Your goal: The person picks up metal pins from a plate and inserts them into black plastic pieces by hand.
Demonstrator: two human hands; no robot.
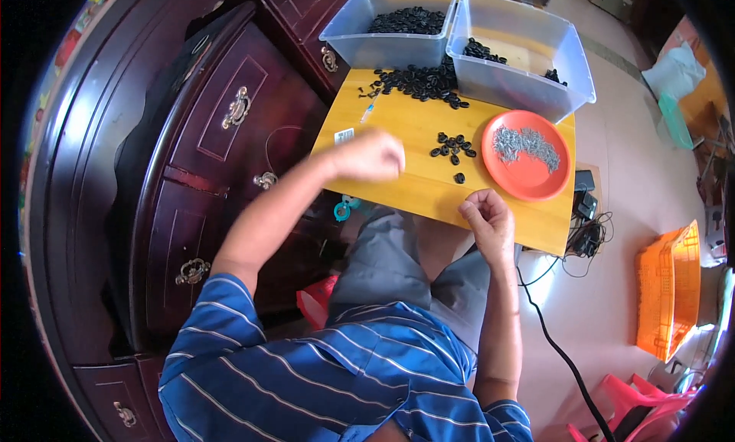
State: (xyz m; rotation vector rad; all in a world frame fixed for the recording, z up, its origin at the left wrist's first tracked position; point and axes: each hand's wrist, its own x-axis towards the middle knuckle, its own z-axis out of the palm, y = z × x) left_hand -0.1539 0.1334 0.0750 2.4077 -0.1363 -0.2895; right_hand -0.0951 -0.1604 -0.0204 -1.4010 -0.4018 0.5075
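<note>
My left hand (371, 156) is over the left part of the yellow tabletop (419, 180), blurred by motion, its fingers seemingly curled; whether it holds anything is hidden. At the near edge, below the orange-red plate (524, 183), my right hand (491, 221) has thumb and forefinger pinched together. Anything between those fingertips is too small to make out. Several small black oval parts (453, 148) lie loosely grouped between the hands, and a single black part (459, 179) sits just above my right hand. Many small grey metal pieces (527, 145) are spread on the plate.
At the far edge, a left clear bin (344, 50) and a right clear bin (521, 86) hold black parts. A pile of black parts (417, 84) spills before them. A thin blue-and-white tool (369, 110) lies at left. Dark drawers (230, 128) flank the table; cables (586, 235) lie right.
</note>
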